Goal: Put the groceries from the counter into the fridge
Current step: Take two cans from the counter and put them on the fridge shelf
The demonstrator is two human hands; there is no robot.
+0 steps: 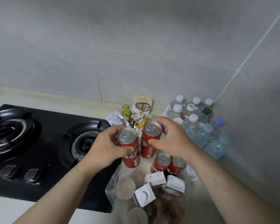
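Observation:
My left hand [109, 143] grips a red cola can [130, 147] lifted above the counter. My right hand [171, 139] grips a second red can [149, 139] beside it. Two more red cans [162, 161] stand on the counter just below my right hand. Small white milk cartons [155, 177] lie in front of them. Snack packets [141, 109] lean against the back wall. A cluster of water bottles [194, 123] fills the right corner. The fridge is out of view.
A black two-burner gas stove [39, 143] takes up the counter on the left. Clear lidded cups [125, 188] and a bag of dark red food [166, 206] sit near the front edge. Grey tiled walls [136, 46] close the back and right sides.

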